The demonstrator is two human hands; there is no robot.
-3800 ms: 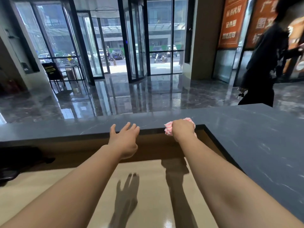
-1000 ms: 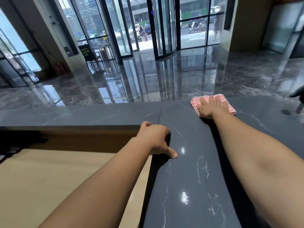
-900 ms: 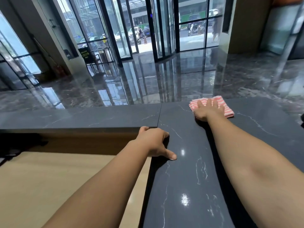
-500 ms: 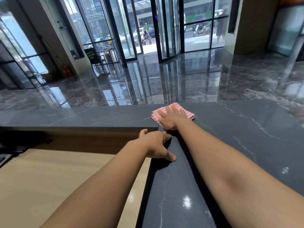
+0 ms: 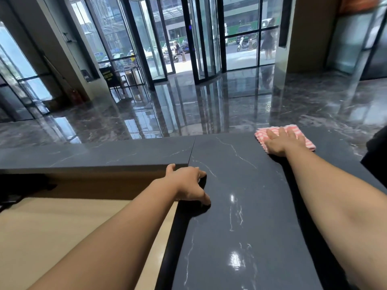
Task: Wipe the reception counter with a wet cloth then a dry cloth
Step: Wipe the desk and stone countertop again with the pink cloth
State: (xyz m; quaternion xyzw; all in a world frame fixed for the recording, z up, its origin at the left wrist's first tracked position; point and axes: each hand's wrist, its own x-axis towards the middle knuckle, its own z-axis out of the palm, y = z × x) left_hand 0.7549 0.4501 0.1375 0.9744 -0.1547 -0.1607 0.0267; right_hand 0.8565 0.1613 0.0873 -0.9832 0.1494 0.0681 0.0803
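Entrance lobby of a commercial building, seen from behind its reception bench point(image 5: 240, 185), an L-shaped top of dark veined stone raised above a pale wooden desktop point(image 5: 62, 227). Beyond it, a polished dark marble floor point(image 5: 209, 105) mirrors floor-to-ceiling glass walls point(image 5: 109, 32) and a black-framed revolving door point(image 5: 188, 38). Through the glass lies a sunlit street with a parked scooter point(image 5: 243, 43) and a pedestrian point(image 5: 268, 38). An orange sign panel point(image 5: 360, 3) edges the upper right.

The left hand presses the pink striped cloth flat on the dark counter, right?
No. The head view shows the right hand pressing the pink striped cloth flat on the dark counter; the left hand rests at the counter's inner edge.
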